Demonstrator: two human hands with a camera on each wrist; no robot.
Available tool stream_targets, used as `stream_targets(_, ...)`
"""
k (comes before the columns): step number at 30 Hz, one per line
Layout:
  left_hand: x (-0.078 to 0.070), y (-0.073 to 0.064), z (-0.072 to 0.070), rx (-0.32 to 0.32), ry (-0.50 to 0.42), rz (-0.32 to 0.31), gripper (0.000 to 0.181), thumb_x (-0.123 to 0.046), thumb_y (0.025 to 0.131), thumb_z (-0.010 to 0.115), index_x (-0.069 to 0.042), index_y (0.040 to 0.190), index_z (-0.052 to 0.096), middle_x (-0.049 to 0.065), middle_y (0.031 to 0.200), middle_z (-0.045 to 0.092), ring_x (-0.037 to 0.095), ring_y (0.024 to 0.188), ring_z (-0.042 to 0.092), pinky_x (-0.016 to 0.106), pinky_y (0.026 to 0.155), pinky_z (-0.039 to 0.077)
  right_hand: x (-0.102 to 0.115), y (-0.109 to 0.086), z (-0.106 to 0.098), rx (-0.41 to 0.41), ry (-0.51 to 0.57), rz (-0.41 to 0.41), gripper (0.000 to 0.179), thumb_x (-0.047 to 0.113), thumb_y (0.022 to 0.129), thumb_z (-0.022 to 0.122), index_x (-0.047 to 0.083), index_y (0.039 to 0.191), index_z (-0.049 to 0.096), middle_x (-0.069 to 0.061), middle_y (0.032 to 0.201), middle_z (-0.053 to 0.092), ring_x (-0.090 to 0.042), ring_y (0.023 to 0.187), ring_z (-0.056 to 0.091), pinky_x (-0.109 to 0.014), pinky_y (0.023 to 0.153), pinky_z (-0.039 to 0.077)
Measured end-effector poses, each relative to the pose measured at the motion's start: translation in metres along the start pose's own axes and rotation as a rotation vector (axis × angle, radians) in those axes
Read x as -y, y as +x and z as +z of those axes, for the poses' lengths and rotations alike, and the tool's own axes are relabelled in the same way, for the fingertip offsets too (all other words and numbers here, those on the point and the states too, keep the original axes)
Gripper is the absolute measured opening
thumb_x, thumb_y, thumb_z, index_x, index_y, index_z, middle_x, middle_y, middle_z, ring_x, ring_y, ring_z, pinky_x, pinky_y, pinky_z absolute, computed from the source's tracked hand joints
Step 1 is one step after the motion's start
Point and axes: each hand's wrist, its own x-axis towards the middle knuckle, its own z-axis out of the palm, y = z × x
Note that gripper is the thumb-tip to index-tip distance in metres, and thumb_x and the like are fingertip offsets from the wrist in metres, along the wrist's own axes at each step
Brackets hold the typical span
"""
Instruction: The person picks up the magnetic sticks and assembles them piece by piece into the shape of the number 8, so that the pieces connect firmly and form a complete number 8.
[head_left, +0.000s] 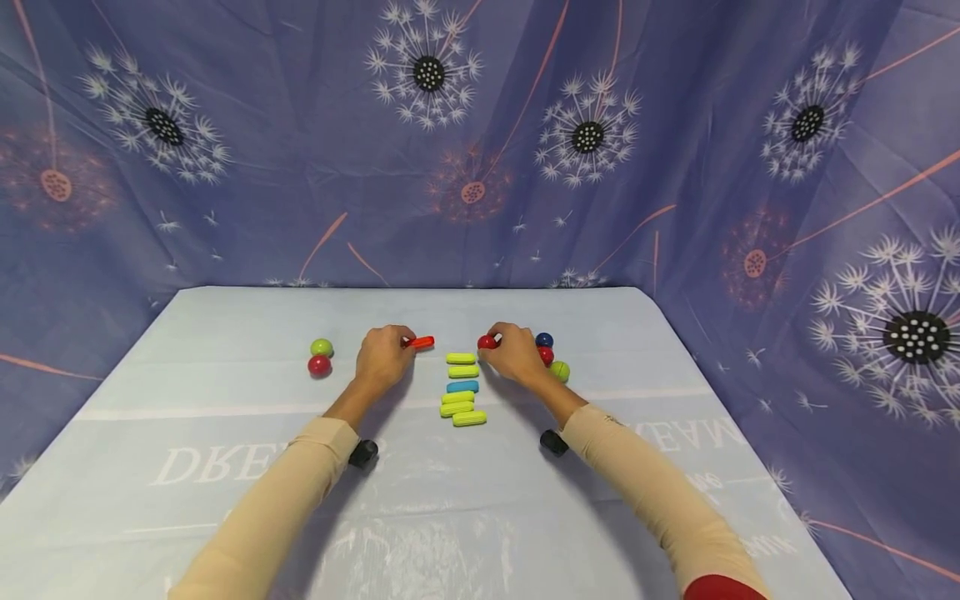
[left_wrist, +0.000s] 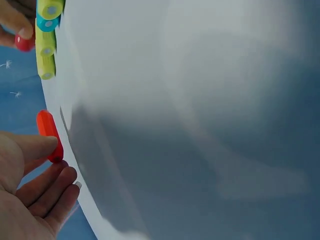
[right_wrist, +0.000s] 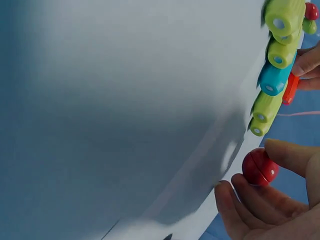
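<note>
My left hand (head_left: 385, 360) pinches a red-orange ribbed stick (head_left: 422, 342) between thumb and fingers; the stick (left_wrist: 49, 134) also shows in the left wrist view. Opposite it, my right hand (head_left: 516, 354) holds a red ball (head_left: 487, 342) at the fingertips. That ball (right_wrist: 260, 167) has a seam line round it in the right wrist view. Between the hands lies a column of short ribbed sticks: several yellow-green ones, such as the nearest stick (head_left: 469, 418), and one blue stick (head_left: 462, 387).
At the left lie a green ball (head_left: 321, 347) and a red ball (head_left: 319, 366). Just beyond my right hand are a blue ball (head_left: 544, 340), a red ball (head_left: 546, 355) and a green ball (head_left: 559, 371). A pale cloth covers the table (head_left: 420, 517); a patterned curtain (head_left: 480, 233) hangs behind.
</note>
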Motion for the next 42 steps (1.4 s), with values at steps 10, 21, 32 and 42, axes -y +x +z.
stream_targets(10,-0.013,0.011,0.009,0.019,-0.001,0.002,0.026,-0.006,0.090,0.064,-0.006,0.112,0.077,0.014,0.107,0.077,0.029,0.090,0.067,0.044,0.080,0.055,0.012,0.017,0.011,-0.009,0.039,0.064,0.039,0.028,0.091,0.076,0.007,0.123,0.069,-0.012,0.105,0.074,-0.027,0.096,0.066,-0.037,0.080,0.055)
stream_targets(21,-0.023,0.017,0.016,0.009,0.040,0.030,0.023,-0.008,0.091,0.068,-0.007,0.112,0.078,0.012,0.107,0.078,0.029,0.093,0.072,0.042,0.077,0.057,0.021,0.024,0.022,-0.008,0.014,0.065,0.037,0.029,0.091,0.076,0.009,0.122,0.070,-0.011,0.104,0.075,-0.026,0.096,0.066,-0.037,0.081,0.056)
stream_targets(32,-0.029,0.020,0.020,0.024,0.082,0.057,0.023,-0.008,0.093,0.068,-0.007,0.113,0.078,0.011,0.109,0.077,0.031,0.098,0.073,0.044,0.080,0.058,0.020,0.026,0.026,-0.009,-0.036,0.030,0.036,0.029,0.090,0.076,0.008,0.119,0.072,-0.012,0.106,0.075,-0.029,0.097,0.066,-0.037,0.080,0.055)
stream_targets(42,-0.031,0.020,0.021,0.029,0.090,0.065,0.021,-0.011,0.093,0.070,-0.008,0.113,0.079,0.011,0.108,0.078,0.030,0.095,0.073,0.043,0.077,0.059,0.019,0.029,0.024,0.026,-0.067,0.015,0.037,0.030,0.091,0.076,0.008,0.121,0.073,-0.011,0.107,0.075,-0.025,0.098,0.068,-0.038,0.084,0.055)
